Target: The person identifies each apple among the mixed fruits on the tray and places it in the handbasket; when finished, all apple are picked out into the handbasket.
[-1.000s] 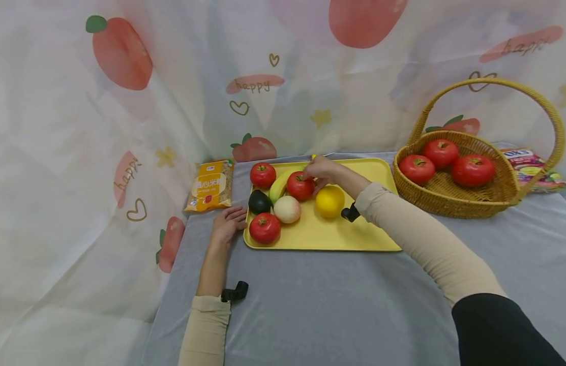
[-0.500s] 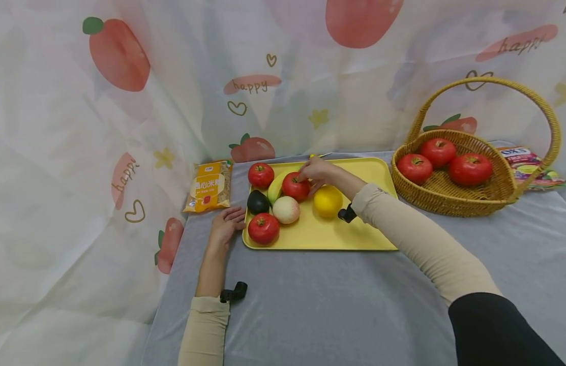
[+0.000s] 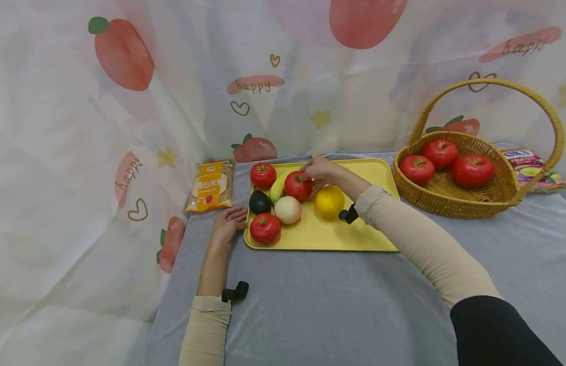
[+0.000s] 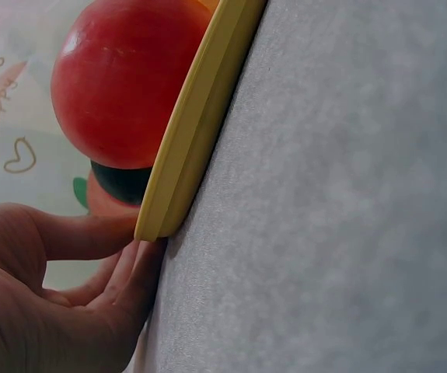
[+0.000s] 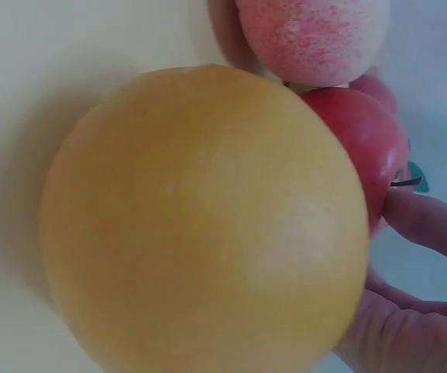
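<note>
A yellow tray bears several fruits. My right hand grips a red apple between the banana and a round yellow fruit. In the right wrist view this yellow fruit hides part of the apple and the thumb side of the hand. A pale pink peach lies in front of the apple. My left hand rests beside the tray's left edge, fingers fairly straight. In the left wrist view its thumb and fingertips touch the tray rim.
Two more red apples sit in the tray's left corners, with a dark green avocado between them. A wicker basket holding 3 red apples stands at the right. Packets lie behind the basket and left of the tray.
The right hand and the red apple have shifted slightly left, closer to the banana. The left hand stays at the tray's edge. The head view sways a little.
</note>
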### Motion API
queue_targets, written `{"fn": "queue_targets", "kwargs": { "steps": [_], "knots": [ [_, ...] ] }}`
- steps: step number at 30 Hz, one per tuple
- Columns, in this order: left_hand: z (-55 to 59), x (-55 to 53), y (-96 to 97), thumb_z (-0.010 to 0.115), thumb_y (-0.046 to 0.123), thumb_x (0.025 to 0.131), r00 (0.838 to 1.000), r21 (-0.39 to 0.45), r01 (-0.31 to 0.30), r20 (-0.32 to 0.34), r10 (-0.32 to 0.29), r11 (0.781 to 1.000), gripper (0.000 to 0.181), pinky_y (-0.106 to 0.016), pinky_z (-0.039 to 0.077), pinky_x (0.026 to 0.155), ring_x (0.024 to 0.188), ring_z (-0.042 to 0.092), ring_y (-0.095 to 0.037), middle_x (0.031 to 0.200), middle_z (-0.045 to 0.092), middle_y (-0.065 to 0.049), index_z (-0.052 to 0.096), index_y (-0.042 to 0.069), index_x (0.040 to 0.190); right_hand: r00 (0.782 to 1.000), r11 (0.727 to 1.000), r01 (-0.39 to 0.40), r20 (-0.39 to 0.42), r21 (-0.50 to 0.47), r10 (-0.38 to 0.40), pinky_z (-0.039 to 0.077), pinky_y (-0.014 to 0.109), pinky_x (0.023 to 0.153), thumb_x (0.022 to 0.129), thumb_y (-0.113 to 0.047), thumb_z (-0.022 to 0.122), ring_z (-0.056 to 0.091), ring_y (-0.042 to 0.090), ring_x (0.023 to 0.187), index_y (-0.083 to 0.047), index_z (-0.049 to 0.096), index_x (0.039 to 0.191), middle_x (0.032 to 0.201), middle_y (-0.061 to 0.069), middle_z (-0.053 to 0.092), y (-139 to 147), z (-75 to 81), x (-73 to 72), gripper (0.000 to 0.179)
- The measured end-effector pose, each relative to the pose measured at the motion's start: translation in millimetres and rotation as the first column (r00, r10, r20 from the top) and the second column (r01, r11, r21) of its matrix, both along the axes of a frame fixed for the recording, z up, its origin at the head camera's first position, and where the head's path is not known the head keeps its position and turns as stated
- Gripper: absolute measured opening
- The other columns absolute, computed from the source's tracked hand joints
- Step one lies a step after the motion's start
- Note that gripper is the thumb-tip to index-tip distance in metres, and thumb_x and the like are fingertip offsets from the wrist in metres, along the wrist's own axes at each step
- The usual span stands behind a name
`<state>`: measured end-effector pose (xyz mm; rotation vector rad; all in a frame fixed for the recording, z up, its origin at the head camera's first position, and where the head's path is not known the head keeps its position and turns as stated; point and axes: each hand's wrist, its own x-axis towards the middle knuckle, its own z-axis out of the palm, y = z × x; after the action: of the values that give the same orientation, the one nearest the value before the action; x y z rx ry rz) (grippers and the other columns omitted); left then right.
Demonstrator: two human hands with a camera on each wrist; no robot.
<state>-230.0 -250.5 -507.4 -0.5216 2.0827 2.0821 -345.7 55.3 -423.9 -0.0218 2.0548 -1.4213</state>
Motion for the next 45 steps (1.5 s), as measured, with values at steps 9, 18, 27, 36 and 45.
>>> {"fn": "queue_targets", "kwargs": {
  "steps": [9,18,27,36,45],
  "knots": [
    [-1.7,-1.2,2.8,0.065,-0.019,0.087,1.0,0.004,-0.004,-0.01,0.004,1.0,0.061,-0.041,0.049,0.11,0.133,0.06,-0.031,0.143,0.061,-0.022,0.052,-0.003,0.145,1.0,0.996,-0.009,-0.01,-0.087,0.008,0.05,0.063,0.1,0.1,-0.002,0.061,0.057,0.05,0.128,0.005,0.047,0.149,0.149,0.026,0.047,10.9,13.6,8.1,0.051],
    [-1.6,-1.0,2.1,0.064,-0.018,0.088,1.0,0.012,-0.004,0.004,0.004,1.0,0.06,-0.041,0.047,0.112,0.133,0.06,-0.029,0.144,0.062,-0.02,0.052,-0.002,0.145,0.999,0.995,-0.019,-0.053,-0.095,0.014,0.059,0.056,0.089,0.1,-0.005,0.064,0.061,0.047,0.123,0.003,0.051,0.147,0.144,0.026,0.051,21.3,29.7,19.6,0.049],
    [-1.7,-0.5,1.9,0.063,-0.018,0.089,1.0,0.006,0.006,-0.001,-0.006,1.0,0.061,-0.038,0.049,0.11,0.135,0.058,-0.031,0.146,0.06,-0.022,0.05,-0.003,0.147,0.998,0.993,-0.025,-0.065,-0.115,0.017,0.056,0.059,0.093,0.1,-0.003,0.064,0.06,0.047,0.124,0.003,0.052,0.147,0.144,0.026,0.051,35.3,40.8,32.7,0.049],
    [-0.8,-1.0,1.3,0.064,-0.018,0.089,1.0,0.01,0.006,0.001,-0.006,1.0,0.062,-0.039,0.048,0.111,0.135,0.058,-0.031,0.146,0.06,-0.022,0.05,-0.003,0.147,0.995,0.992,-0.025,-0.095,-0.121,0.014,0.056,0.06,0.092,0.1,-0.003,0.064,0.06,0.048,0.127,0.003,0.053,0.146,0.152,0.023,0.047,45.1,46.5,39.7,0.048],
    [-0.1,-0.2,0.2,0.064,-0.018,0.089,1.0,0.006,0.01,0.004,-0.01,1.0,0.063,-0.04,0.046,0.113,0.136,0.058,-0.03,0.147,0.059,-0.021,0.049,-0.002,0.148,0.987,0.991,-0.043,-0.159,-0.127,0.022,0.055,0.062,0.092,0.1,-0.006,0.065,0.063,0.043,0.122,0.003,0.054,0.145,0.143,0.026,0.056,59.0,53.2,49.8,0.047]
  ]
}}
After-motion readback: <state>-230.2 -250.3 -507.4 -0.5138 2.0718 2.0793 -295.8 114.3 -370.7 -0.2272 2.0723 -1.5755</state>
